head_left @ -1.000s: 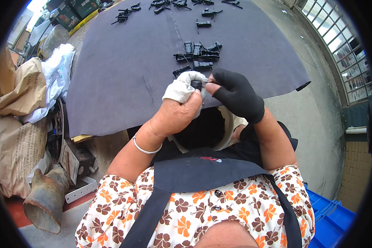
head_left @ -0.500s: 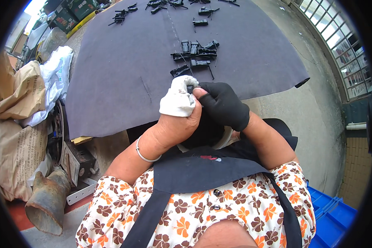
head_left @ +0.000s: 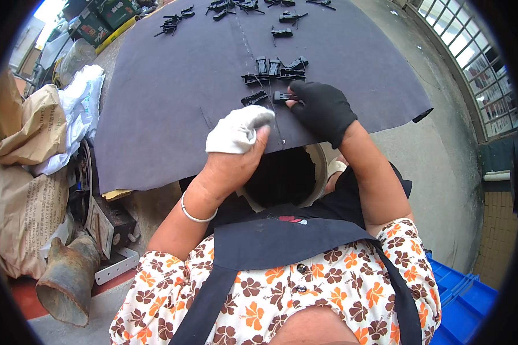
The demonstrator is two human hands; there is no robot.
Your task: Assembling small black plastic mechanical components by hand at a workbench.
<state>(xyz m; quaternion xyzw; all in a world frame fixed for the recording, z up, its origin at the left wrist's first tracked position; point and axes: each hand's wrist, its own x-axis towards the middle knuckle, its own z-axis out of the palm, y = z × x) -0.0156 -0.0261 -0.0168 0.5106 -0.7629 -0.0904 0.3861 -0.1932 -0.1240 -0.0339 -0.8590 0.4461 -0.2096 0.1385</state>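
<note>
My right hand [head_left: 323, 110], in a black glove with bare fingertips, pinches a black plastic clip-like part [head_left: 280, 97] near the table's front edge. To its left, my left hand [head_left: 236, 131] in a white glove is curled closed just above the cloth; whatever its fingers may hold is hidden. Beyond both hands lies a cluster of similar black parts [head_left: 274, 69], some with thin stems. Another black part [head_left: 254, 98] lies between the cluster and my left hand. A small bright bit [head_left: 283, 141] shows at the cloth's edge.
Grey cloth [head_left: 161, 103] covers the table, with more black parts [head_left: 230, 8] along its far side. Below its near edge, between my knees, stands a round container with a pale rim [head_left: 321, 164]. Paper sacks [head_left: 31, 213] and a rusty pipe [head_left: 69, 276] are at left, blue crates [head_left: 460, 299] at right.
My hands were together at the table edge and are now apart. The right has reached forward and taken hold of a black part; the left has shifted slightly left.
</note>
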